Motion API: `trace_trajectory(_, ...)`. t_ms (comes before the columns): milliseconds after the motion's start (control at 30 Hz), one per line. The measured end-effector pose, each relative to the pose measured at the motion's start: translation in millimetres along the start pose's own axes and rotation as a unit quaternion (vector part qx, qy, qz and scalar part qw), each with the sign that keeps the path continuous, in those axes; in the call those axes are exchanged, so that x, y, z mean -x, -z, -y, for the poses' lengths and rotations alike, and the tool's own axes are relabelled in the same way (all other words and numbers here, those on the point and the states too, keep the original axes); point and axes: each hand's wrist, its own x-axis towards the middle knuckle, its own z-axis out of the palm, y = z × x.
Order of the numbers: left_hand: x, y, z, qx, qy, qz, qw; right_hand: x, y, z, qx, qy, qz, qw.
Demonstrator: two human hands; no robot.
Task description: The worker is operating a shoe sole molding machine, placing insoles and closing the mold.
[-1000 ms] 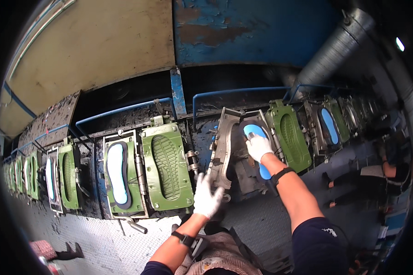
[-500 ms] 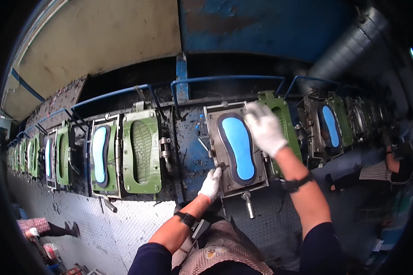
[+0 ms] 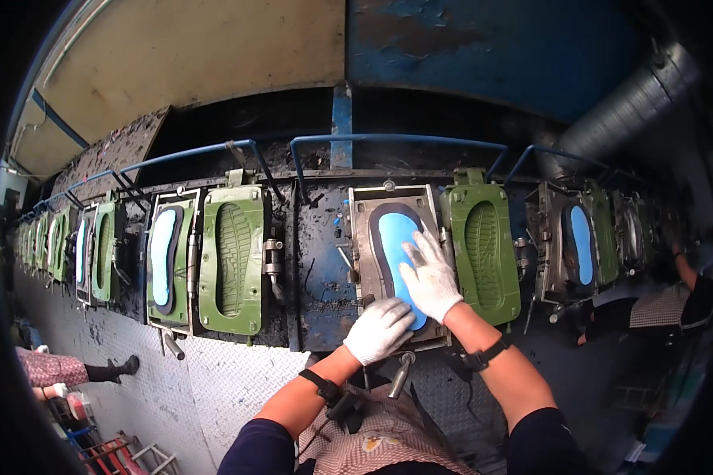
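In front of me lies an opened shoe-sole mould. Its grey metal half (image 3: 364,277) bears a blue sole piece (image 3: 390,233) with a dark rim around it. My white-gloved right hand (image 3: 432,281) rests on the blue piece at its middle right, fingers spread toward the far end. Lower down, my left hand (image 3: 379,328), gloved too, lies over the near left edge of the sole, its fingers stretched out. The heel is partly hidden by both hands. Hinged on at the right is the green half (image 3: 483,253) with a tread-patterned hollow.
More open moulds stand in a row, one to the left with a green lid (image 3: 234,261) and a metal mould (image 3: 558,245) to the right. A blue rail (image 3: 400,138) runs behind them. Co-workers stand at both sides, one in a checked apron (image 3: 59,370) at left.
My right hand has come down and left from over the green half onto the blue sole. My left hand has moved from the mould's side onto the sole's near edge.
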Motion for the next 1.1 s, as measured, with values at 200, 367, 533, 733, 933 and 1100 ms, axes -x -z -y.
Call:
trace_trajectory(200,-4.6,-1.9,-4.8,0.016,0.001,-0.022,1.000,-60.2,-11.0,16.7,0.130,0.056,-0.086,0.986)
trace_trajectory(367,5.7,-8.5,2.7,0.012,0.028,-0.013,0.999,-72.6,-26.2,12.7,0.104,0.041,-0.038,0.993)
trace_trajectory(533,-8.4,1.2,-3.1,-0.019,0.004,-0.004,1.000,-89.8,-13.1,5.4,0.116,0.015,0.009,0.993)
trace_trajectory(733,-63.5,17.8,34.0,-0.077,-0.192,0.245,0.947,3.0,23.4,-4.5,-0.178,-0.094,-0.088,0.976)
trace_trajectory(933,-99.3,13.0,39.8,0.041,-0.194,0.382,0.902,238.6,-30.8,45.0,-0.738,-0.452,0.089,0.493)
trace_trajectory(1100,-107.1,1.4,41.8,0.049,-0.228,0.357,0.905,190.3,-68.2,-59.1,-0.652,-0.378,0.504,0.422)
